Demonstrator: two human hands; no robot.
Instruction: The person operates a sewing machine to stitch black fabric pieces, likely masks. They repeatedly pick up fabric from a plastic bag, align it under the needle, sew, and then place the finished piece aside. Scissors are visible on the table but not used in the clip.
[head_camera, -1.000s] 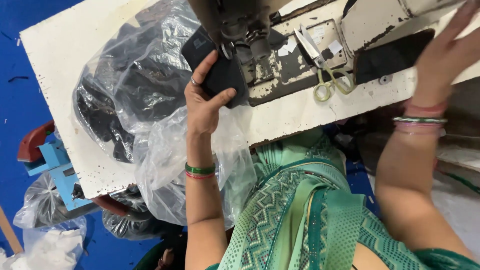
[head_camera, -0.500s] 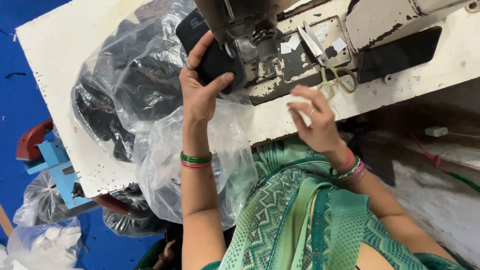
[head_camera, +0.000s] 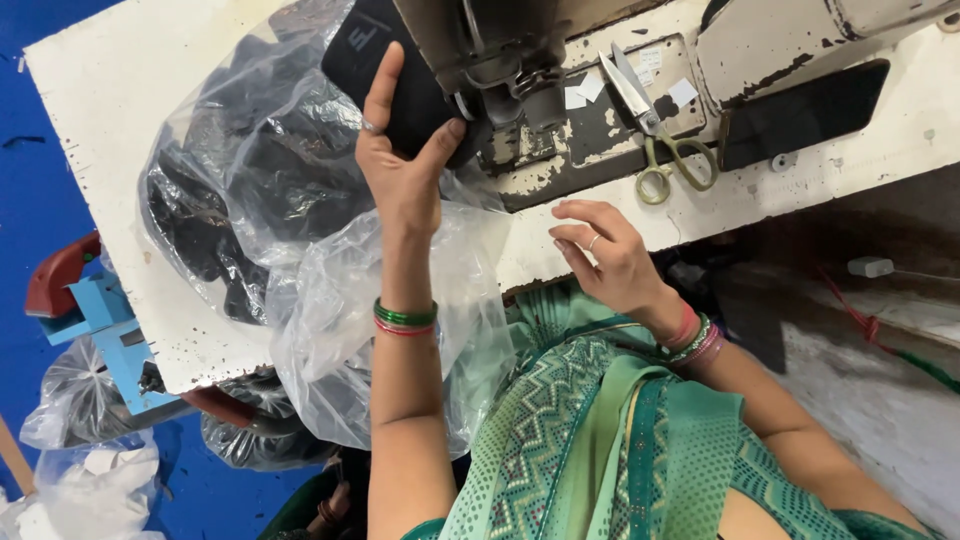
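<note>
Left hand has the black fabric piece pinned flat on the white table, right up against the sewing machine head on its left side, and that is the worry: the thumb sits very near the presser foot, so a stray slip toward the needle area could catch skin, I'd judge. The clear plastic bags bunched under the wrist could also drag the piece askew. Fingers are stretched long and fairly spread, thumb wide on the right edge, gripping the piece between them. Right hand hovers at the near table edge, fingers loosely curled and slightly apart, holding nothing I can see; scissors lie just beyond it.
</note>
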